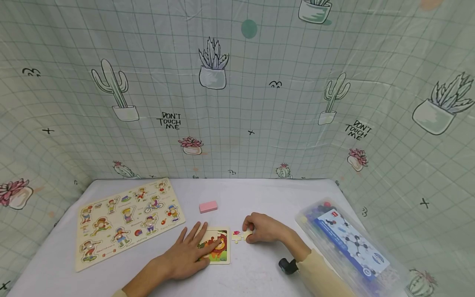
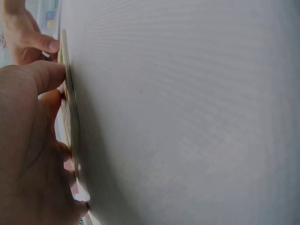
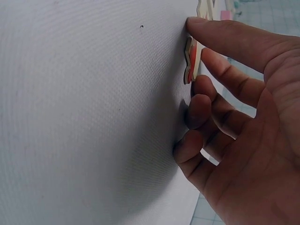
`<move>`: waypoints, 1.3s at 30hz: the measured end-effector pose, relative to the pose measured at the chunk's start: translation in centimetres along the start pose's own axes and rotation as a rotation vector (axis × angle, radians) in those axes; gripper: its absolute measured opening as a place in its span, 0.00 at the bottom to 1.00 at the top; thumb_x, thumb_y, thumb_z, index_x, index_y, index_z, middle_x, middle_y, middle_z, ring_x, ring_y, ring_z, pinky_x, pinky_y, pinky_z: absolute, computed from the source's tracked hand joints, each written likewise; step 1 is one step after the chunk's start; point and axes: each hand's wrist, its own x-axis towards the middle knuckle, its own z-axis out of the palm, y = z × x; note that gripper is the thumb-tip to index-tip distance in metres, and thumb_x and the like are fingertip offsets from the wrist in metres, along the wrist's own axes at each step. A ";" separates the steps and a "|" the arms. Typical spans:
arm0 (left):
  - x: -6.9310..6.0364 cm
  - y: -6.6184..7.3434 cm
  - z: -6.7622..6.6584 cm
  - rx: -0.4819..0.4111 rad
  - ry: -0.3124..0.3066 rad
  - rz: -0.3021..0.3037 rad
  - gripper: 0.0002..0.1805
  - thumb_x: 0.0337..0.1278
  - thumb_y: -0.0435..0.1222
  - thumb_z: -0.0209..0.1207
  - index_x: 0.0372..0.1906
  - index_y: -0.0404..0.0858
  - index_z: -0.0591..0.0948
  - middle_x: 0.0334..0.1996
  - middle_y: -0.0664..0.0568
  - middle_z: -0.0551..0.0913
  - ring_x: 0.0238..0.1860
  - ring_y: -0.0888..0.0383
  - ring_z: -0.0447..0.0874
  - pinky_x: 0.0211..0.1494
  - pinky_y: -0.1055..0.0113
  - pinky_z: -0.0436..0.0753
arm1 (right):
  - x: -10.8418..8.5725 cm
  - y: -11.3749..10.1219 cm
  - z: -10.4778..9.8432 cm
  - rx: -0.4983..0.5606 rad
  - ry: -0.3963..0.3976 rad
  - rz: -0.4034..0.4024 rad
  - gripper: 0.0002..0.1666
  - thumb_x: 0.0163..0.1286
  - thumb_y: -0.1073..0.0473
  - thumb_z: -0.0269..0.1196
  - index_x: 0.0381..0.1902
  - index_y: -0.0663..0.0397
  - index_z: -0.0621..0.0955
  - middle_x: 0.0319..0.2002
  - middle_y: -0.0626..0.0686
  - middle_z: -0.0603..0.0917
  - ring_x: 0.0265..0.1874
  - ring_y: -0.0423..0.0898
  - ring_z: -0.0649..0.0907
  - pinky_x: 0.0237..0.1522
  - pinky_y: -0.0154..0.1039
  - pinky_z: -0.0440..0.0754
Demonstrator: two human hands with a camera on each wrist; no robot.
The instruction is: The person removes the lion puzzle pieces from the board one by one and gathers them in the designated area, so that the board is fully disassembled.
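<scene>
The left hand (image 1: 185, 255) is laid across the left part of a lion puzzle board (image 1: 223, 256), its fingers straight and spread, the index finger resting on the picture; nothing is gripped by it. By the right hand (image 1: 265, 227), 1 puzzle piece (image 3: 191, 62) is held low at the table (image 1: 259, 274) between the thumb and the bent fingers; how firmly cannot be told. Just beside those fingertips, between them and the board, 1 flower piece (image 1: 236, 236) is seen lying on the table.

In the head view, the held piece is partly covered by the hand; in the right wrist view, its red-marked face and thin edge are shown, with the other fingers curled beside it. Only in the left wrist view is the thumb seen against the board's side edge. A sports-figure board (image 1: 130, 218) and a plastic box (image 1: 349, 243) are shown whole only from the head.
</scene>
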 end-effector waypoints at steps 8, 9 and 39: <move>0.0 0.1 0.0 0.000 -0.007 0.012 0.26 0.76 0.55 0.42 0.76 0.67 0.63 0.82 0.42 0.41 0.81 0.38 0.32 0.75 0.34 0.42 | 0.2 0.1 0.0 -0.012 0.004 -0.010 0.13 0.59 0.59 0.75 0.38 0.44 0.81 0.33 0.45 0.76 0.33 0.40 0.73 0.39 0.36 0.72; 0.0 0.1 0.0 0.000 -0.006 0.011 0.26 0.76 0.55 0.43 0.76 0.67 0.63 0.82 0.42 0.41 0.81 0.39 0.33 0.75 0.35 0.42 | 0.2 0.1 0.0 -0.013 0.005 -0.012 0.13 0.59 0.59 0.75 0.38 0.44 0.81 0.33 0.44 0.76 0.33 0.40 0.73 0.39 0.36 0.72; -0.1 0.0 -0.1 -0.015 -0.009 0.013 0.26 0.77 0.55 0.41 0.76 0.66 0.64 0.82 0.42 0.41 0.81 0.40 0.32 0.76 0.35 0.41 | 0.2 -0.3 0.0 -0.008 0.004 0.008 0.13 0.59 0.59 0.75 0.40 0.44 0.82 0.33 0.45 0.76 0.34 0.42 0.74 0.39 0.38 0.72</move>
